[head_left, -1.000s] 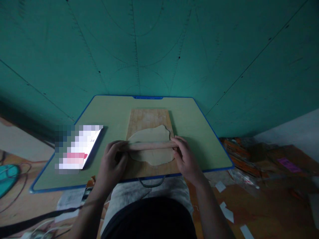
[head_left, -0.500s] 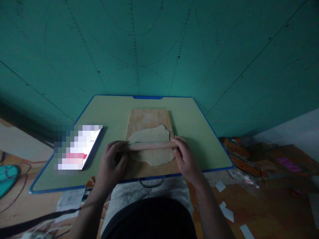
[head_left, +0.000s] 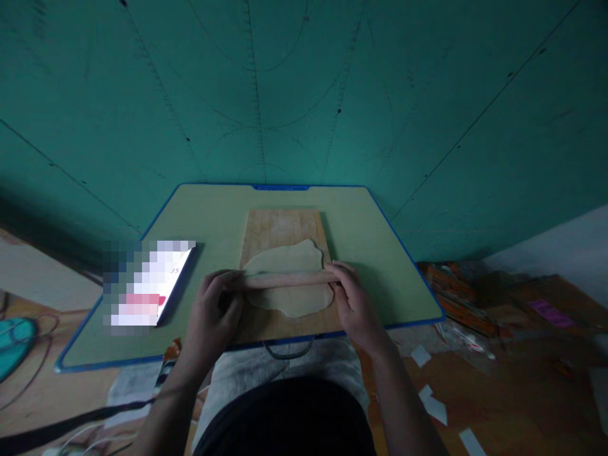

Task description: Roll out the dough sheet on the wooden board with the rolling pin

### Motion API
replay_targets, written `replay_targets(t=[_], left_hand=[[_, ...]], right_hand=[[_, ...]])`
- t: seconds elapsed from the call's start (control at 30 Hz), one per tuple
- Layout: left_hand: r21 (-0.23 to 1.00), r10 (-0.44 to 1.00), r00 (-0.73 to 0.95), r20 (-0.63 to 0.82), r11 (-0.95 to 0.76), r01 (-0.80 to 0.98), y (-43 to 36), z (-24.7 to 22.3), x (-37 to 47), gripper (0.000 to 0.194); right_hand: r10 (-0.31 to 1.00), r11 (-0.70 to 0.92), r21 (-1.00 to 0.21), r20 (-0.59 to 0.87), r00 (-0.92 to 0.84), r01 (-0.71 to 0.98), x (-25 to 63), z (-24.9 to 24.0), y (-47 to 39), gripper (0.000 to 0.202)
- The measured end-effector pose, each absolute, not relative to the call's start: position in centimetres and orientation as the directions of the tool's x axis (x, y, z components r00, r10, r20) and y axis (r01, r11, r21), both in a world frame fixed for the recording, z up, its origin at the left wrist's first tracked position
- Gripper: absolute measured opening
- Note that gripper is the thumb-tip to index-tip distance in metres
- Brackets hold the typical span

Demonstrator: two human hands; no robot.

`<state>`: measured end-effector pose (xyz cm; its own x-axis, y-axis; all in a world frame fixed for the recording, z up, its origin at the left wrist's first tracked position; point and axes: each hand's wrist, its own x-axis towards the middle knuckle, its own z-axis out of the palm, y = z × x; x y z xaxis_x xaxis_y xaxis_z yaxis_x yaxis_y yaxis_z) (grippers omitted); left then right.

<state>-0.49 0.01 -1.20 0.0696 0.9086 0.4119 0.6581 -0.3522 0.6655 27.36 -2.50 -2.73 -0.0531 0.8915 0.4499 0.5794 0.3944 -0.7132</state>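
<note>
A wooden rolling pin (head_left: 287,279) lies crosswise over the middle of a flat sheet of dough (head_left: 289,258). The dough has an uneven outline and spreads across a wooden board (head_left: 284,221), reaching close to both side edges. My left hand (head_left: 220,304) is closed around the pin's left end. On the right end, my right hand (head_left: 349,297) grips with fingers on top and thumb below. Both ends of the pin are partly hidden by my fingers.
The board rests on a pale green table (head_left: 375,253) with blue edging. Left of it stands a lit screen (head_left: 166,278), partly blurred out. A green wall (head_left: 304,95) rises behind the table. Paper scraps (head_left: 433,405) and boxes (head_left: 456,297) are on the floor at right.
Almost nothing has moved: the rolling pin sits at nearly the same place on the dough, with both hands still on it. The number on the screen has changed.
</note>
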Motion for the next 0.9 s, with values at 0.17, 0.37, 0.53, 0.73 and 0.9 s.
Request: replay_targets(t=[0.17,0.37,0.53,0.73,0.9], left_hand=[[0.652,0.897,0.084,0.433,-0.376,0.658,0.04,-1.20,-0.55,0.029],[0.645,0.892,0.088,0.443,-0.385,0.660,0.01,-1.16,-0.43,0.028],[0.644,0.892,0.091,0.442,-0.386,0.660,-0.02,-1.20,-0.49,0.029],[0.649,0.898,0.082,0.432,-0.372,0.664,-0.13,-1.20,-0.50,0.029],[0.651,0.896,0.087,0.435,-0.380,0.657,-0.02,-1.27,-0.49,0.028]], right_hand=[[0.887,0.403,-0.710,0.458,-0.055,0.577,27.37,-2.81,-2.48,0.049],[0.892,0.393,-0.719,0.450,-0.047,0.574,27.35,-2.88,-2.53,0.049],[0.886,0.404,-0.709,0.460,-0.056,0.578,27.34,-2.87,-2.49,0.049],[0.886,0.401,-0.699,0.459,-0.057,0.592,27.34,-2.74,-2.49,0.048],[0.882,0.411,-0.704,0.467,-0.058,0.579,27.33,-2.65,-2.47,0.048]])
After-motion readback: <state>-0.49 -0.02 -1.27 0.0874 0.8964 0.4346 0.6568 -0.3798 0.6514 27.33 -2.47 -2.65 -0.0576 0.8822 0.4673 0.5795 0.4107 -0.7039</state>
